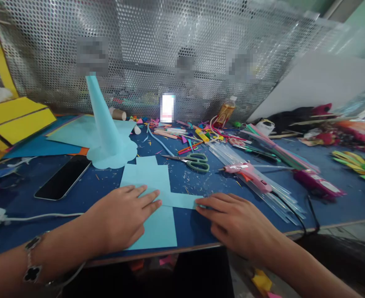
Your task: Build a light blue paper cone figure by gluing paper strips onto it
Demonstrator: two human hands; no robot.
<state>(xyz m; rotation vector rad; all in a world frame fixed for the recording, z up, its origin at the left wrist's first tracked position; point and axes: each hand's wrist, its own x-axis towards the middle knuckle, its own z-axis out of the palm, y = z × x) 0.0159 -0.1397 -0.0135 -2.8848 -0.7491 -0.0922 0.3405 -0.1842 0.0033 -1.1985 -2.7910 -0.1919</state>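
A light blue paper sheet (pixel 159 229) lies near the table's front edge, with a small blue tab of paper (pixel 147 161) showing past its far edge. Across the sheet runs a narrow blue paper strip (pixel 184 200), which sticks out to the right. My left hand (pixel 117 217) rests on the sheet and the strip's left part, its fingers stretched out. At the strip's right end, the fingers of my right hand (pixel 238 217) are closed on it; the thumb is mostly hidden. Beyond the sheet stands a blue paper cone (pixel 103 124) on a scalloped base.
Green-handled scissors (pixel 197 161) lie beyond the strip. To the right are a pink glue gun (pixel 250 174) and clear glue sticks (pixel 277 207). On the left are a dark phone (pixel 64 177) and a white cable (pixel 46 217). Pens, paper scraps and a bottle (pixel 226 111) line the back.
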